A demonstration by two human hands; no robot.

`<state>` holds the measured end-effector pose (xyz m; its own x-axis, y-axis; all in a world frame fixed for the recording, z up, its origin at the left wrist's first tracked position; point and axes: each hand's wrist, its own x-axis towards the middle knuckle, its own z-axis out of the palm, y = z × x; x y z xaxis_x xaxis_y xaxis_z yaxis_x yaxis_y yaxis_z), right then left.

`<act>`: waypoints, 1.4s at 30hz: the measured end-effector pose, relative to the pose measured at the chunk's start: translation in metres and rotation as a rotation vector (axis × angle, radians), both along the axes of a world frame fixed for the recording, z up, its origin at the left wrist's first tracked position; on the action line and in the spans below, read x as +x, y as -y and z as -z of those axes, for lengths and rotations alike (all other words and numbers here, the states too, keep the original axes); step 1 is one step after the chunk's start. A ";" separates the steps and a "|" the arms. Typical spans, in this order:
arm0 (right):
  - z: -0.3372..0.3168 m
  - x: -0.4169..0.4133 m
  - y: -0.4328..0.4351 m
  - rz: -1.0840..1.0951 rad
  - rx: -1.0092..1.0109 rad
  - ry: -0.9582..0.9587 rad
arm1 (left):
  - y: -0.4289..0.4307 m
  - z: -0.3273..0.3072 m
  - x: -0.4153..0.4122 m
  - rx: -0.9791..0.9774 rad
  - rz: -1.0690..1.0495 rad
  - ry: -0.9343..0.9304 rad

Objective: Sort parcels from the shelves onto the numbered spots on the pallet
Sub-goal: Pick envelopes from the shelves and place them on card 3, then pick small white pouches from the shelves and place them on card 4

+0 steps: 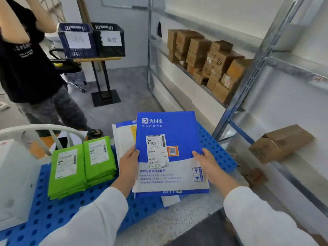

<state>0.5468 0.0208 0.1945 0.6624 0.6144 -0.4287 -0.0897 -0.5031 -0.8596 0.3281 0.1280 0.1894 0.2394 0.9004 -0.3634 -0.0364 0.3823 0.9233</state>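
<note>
We hold the blue-and-white mailer (170,139) at centre frame, its long axis running from the bottom of the frame toward the top, just above a pile of like mailers (124,137) on the blue pallet (53,215). Our left hand (128,162) grips its left edge and our right hand (205,162) its right, thumbs on top; its spot seems directly below, both hands equally near
</note>
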 end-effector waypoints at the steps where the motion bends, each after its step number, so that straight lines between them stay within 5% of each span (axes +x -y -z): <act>1: 0.002 -0.003 -0.012 -0.019 -0.014 -0.001 | -0.009 0.003 -0.003 0.007 -0.009 -0.008; 11: 0.022 0.004 -0.120 -0.186 -0.080 0.028 | -0.083 0.022 -0.012 0.007 -0.092 -0.063; 28: 0.045 0.013 -0.208 -0.554 -0.277 0.084 | -0.147 0.065 -0.013 0.101 0.011 -0.652; 33: 0.009 0.016 -0.224 -0.550 -0.219 0.276 | -0.179 0.018 0.010 0.327 0.117 -0.744; 42: -0.113 0.027 -0.212 -0.627 -0.042 0.852 | -0.181 -0.108 0.080 1.114 0.421 -0.962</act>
